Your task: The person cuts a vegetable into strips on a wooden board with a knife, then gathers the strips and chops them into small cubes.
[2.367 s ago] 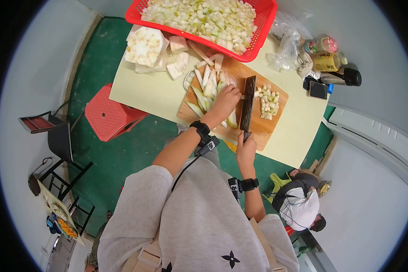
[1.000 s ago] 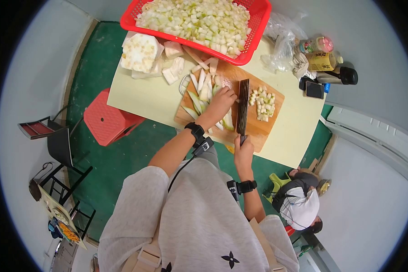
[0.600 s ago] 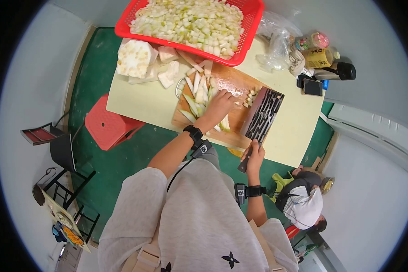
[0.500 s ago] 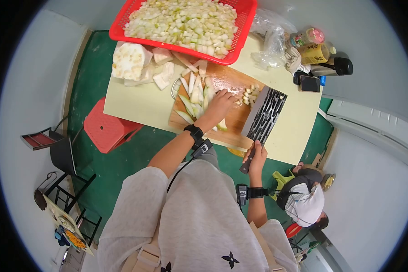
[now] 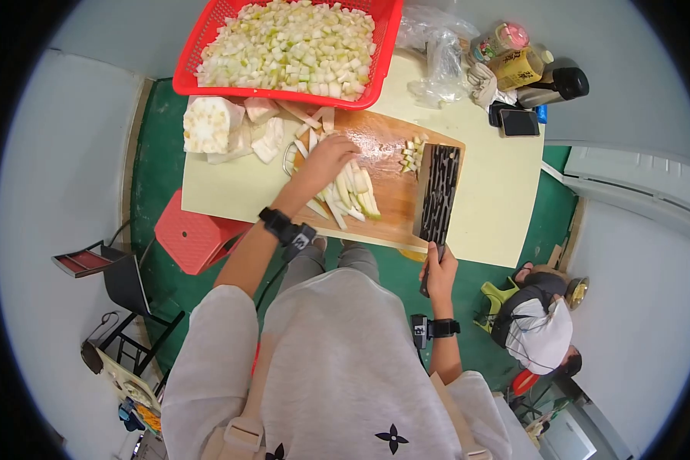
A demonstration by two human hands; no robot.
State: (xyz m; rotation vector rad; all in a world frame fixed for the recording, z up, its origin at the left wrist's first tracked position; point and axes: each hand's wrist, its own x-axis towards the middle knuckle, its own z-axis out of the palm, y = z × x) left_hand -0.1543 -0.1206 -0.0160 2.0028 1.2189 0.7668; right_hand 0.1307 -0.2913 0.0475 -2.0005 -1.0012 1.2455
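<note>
The cleaver (image 5: 439,192), with a patterned dark blade, is in my right hand (image 5: 439,276), fingers closed around its handle. Its blade lies over the right side of the wooden cutting board (image 5: 395,184). My left hand (image 5: 328,162) is at the board's left part, over pale vegetable strips (image 5: 353,188); its fingers reach to the right, loosely curved, and nothing shows held in them. The palm side and the strips beneath it are hidden. Small diced pieces (image 5: 412,153) sit left of the blade.
A red plastic basket (image 5: 180,77) full of diced vegetable stands behind the board. White vegetable chunks (image 5: 207,126) lie at left. Plastic bags (image 5: 443,69), bottles, a flask (image 5: 560,86) and a phone (image 5: 520,123) are at back right. A red stool (image 5: 195,238) stands left; another person (image 5: 540,330) sits right.
My left hand has moved left across the strips, which now lie closer together beside it. The cleaver stays in my right hand, turned more upright in view. The camera view has shifted.
</note>
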